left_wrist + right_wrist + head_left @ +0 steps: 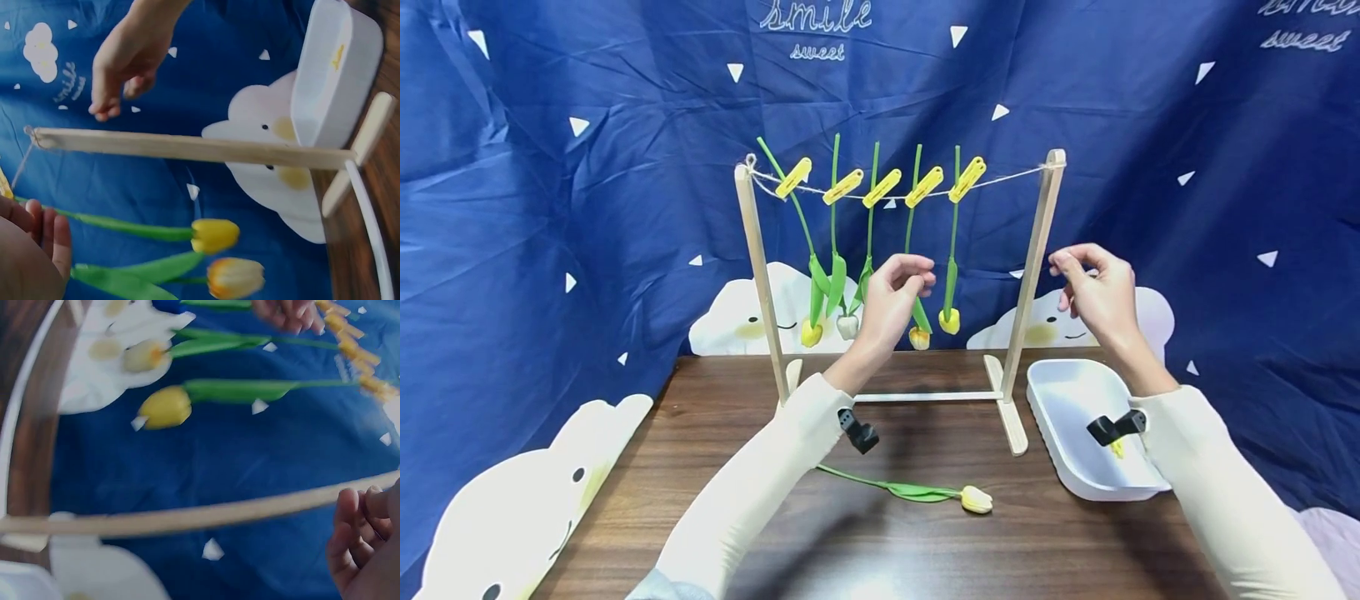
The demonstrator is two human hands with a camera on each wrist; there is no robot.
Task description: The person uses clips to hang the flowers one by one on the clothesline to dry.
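Note:
Several artificial tulips hang heads down from a string (1011, 176) on a wooden rack (1037, 258), held by yellow clothespins (967, 179). My left hand (889, 302) is in front of the hanging row, near an orange-and-yellow tulip (919, 337); its fingers are loosely bent and hold nothing. At the right end of the row hangs a yellow tulip (950, 322). My right hand (1103, 293) hovers just right of the right post, fingers loosely curled around nothing. Part of the row is hidden behind my left hand.
A pale yellow tulip (976, 499) lies on the brown table (880, 550) in front of the rack. To the right stands a white plastic bin (1060, 442) with something yellow (1117, 448) inside. Behind everything hangs a blue cloth (625, 208) with cloud prints.

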